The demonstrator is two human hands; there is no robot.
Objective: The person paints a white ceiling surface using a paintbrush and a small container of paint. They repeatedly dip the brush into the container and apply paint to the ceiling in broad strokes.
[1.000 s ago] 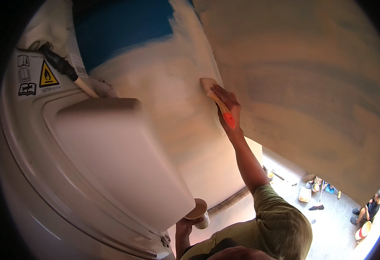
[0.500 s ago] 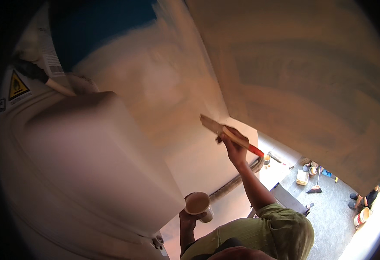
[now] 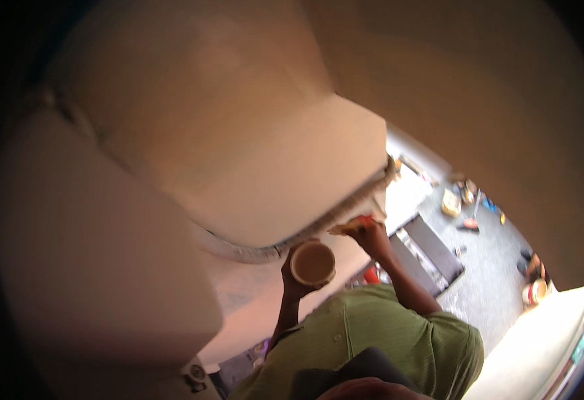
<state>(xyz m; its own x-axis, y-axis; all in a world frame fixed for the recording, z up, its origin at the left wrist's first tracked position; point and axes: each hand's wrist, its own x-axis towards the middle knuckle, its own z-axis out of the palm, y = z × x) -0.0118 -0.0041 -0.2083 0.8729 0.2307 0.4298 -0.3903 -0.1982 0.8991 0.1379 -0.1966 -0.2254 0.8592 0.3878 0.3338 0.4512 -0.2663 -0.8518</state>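
My left hand (image 3: 293, 281) is wrapped round a light tub of tan paint (image 3: 313, 263), its open top facing up. Close to the tub's right, my right hand (image 3: 370, 237) grips a paintbrush (image 3: 345, 229) with a red handle end. The brush points left toward the tub, just above its rim and apart from the wall. Ahead stands a wall panel coated in tan paint (image 3: 258, 160), with a brownish pipe or rolled edging (image 3: 332, 219) running along its lower border. Some of the picture is smeared by motion.
A large pale rounded casing (image 3: 105, 233) fills the left side. A brownish panel (image 3: 465, 87) slants overhead at right. Far below, the grey floor (image 3: 488, 257) holds a broom (image 3: 469, 225), a white bucket (image 3: 536, 292) and a dark-framed stand or step (image 3: 432, 257).
My right hand has come down from the painted wall with the brush, to beside the tub. The view has tilted downward, and the tub sits a little higher in it.
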